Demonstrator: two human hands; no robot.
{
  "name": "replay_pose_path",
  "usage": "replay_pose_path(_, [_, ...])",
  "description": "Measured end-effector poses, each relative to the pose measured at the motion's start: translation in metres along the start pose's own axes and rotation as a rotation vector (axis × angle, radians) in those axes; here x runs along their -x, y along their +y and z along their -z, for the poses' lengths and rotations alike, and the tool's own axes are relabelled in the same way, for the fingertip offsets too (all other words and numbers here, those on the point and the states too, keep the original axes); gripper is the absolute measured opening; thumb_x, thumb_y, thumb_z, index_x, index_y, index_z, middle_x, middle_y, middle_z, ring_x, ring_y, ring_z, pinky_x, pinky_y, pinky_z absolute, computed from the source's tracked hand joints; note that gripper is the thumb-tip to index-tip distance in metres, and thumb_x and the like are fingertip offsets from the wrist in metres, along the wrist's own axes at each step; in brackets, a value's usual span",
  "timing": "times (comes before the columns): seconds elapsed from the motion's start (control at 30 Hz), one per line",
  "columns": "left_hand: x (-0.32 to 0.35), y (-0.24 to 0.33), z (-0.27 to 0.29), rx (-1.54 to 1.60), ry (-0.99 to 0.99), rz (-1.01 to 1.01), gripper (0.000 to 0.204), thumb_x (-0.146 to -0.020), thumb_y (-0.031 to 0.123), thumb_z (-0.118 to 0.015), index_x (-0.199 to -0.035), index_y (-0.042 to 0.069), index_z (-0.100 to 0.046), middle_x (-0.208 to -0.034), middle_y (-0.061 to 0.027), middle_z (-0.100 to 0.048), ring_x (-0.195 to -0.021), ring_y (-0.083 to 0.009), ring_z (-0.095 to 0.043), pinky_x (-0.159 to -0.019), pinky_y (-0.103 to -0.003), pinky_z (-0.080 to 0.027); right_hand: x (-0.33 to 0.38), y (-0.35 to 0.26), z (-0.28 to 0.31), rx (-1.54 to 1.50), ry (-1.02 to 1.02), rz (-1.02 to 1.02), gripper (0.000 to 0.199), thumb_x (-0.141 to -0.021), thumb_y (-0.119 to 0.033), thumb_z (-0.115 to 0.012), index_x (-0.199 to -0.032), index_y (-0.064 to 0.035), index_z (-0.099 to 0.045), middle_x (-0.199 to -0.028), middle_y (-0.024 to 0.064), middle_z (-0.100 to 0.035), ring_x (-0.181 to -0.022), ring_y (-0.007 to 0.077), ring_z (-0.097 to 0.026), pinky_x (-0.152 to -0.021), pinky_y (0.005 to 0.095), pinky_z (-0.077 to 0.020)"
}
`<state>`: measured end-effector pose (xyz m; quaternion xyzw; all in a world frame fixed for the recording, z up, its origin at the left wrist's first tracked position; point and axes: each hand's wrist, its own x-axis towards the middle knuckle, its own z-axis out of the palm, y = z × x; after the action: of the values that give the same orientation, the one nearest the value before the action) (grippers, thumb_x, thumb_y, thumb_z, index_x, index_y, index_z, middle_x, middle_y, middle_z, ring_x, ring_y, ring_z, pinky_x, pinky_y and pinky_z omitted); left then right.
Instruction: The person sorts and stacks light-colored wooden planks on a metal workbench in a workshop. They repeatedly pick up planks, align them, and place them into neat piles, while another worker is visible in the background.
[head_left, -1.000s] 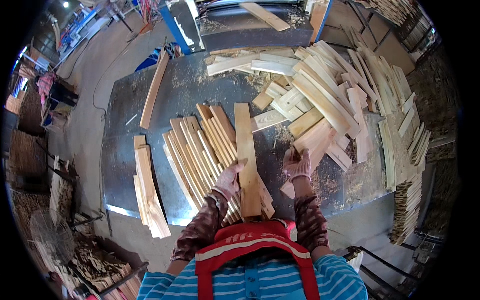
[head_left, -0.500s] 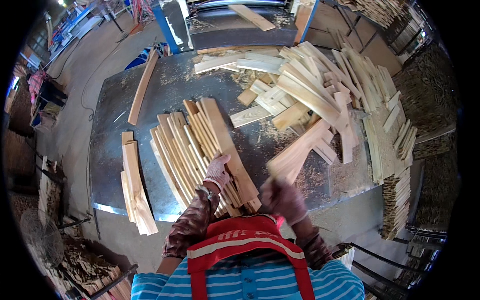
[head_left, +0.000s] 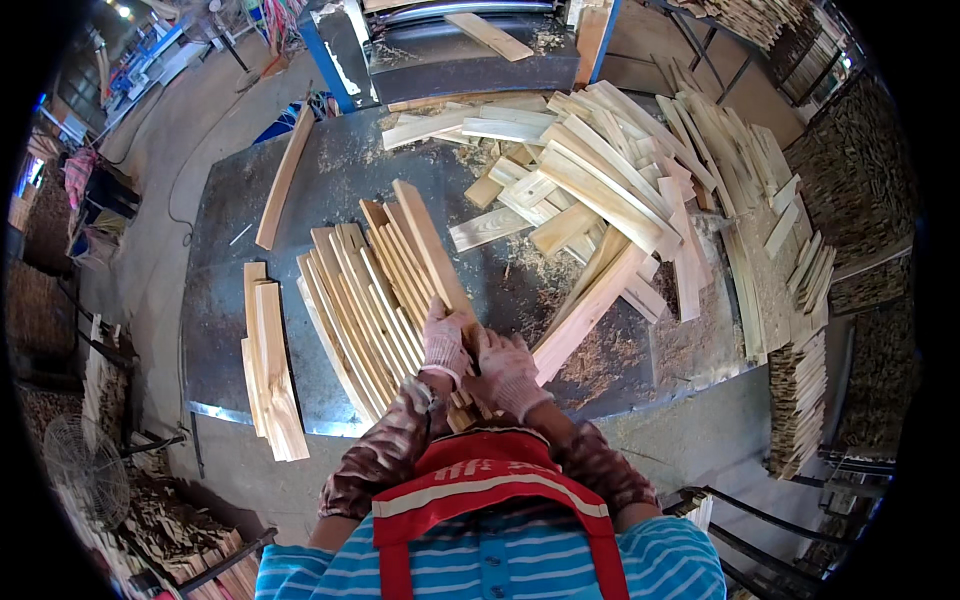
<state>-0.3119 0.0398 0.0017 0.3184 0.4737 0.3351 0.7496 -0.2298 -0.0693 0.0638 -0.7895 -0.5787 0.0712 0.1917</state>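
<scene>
Meeting at a plank (head_left: 432, 245) beside lined-up boards (head_left: 352, 285): left hand (head_left: 446, 338), right hand (head_left: 511, 374).
Left fingers clamp it; right fingers' hold is unclear.

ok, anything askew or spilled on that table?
Yes. Sawdust litters the table, mostly toward the right. The pile of boards there is a crisscross jumble, unlike the neater row of boards. The small board group at left overhangs the near edge.
</scene>
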Motion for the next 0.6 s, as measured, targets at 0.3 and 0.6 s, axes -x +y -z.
replay_pose_path(0.3, [-0.003,0.044,0.046,-0.122,-0.036,-0.232,0.04,-0.091,0.004,-0.063,-0.13,0.002,-0.054,-0.108,-0.0051,-0.064,-0.089,-0.0146,-0.061,-0.077,-0.026,-0.052,0.005,0.052,0.014,-1.794,-0.618,-0.502,0.046,-0.085,-0.011,-0.061,-0.128,0.0031,-0.058,-0.107,0.0136,-0.071,-0.096,0.0225,-0.07,-0.088,0.0344,-0.0558])
replay_pose_path(0.6, [0.017,0.08,0.017,0.352,-0.349,0.199,0.051,-0.095,0.023,-0.066,-0.138,0.003,-0.049,-0.126,-0.011,-0.063,-0.118,-0.0242,-0.06,-0.102,-0.04,-0.05,0.001,0.036,0.027,-1.821,-0.587,-0.386,0.047,-0.089,-0.017,-0.062,-0.131,0.0029,-0.057,-0.117,0.0105,-0.068,-0.103,0.0192,-0.067,-0.093,0.0337,-0.0527])
